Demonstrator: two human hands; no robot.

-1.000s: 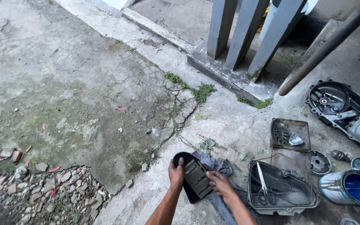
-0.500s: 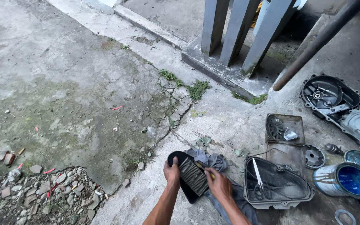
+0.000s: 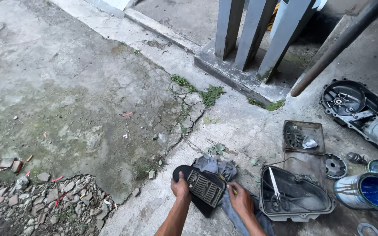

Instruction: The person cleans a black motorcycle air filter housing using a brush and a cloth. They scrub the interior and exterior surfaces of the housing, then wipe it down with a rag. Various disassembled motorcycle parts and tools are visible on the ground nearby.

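A: Report the position of each hand.

B: The left hand [image 3: 180, 188] is clamped on the left edge of the black air filter housing [image 3: 200, 189], thumb on top. The right hand [image 3: 240, 200] is closed around a thin tool at the housing's right edge; the tool is too small to identify.

A: Location of the housing?

B: Low over the concrete floor [image 3: 224, 126], held above a grey rag [image 3: 217, 167] that lies on the floor. Its ribbed filter element faces up.

A: Adjacent items?

B: Just right of the hands, a dark engine cover [image 3: 296, 194] lies with scissors [image 3: 278, 196] in it. Further right, a blue-lined tin [image 3: 366, 191]. A larger crankcase cover [image 3: 359, 111] lies well apart, upper right.
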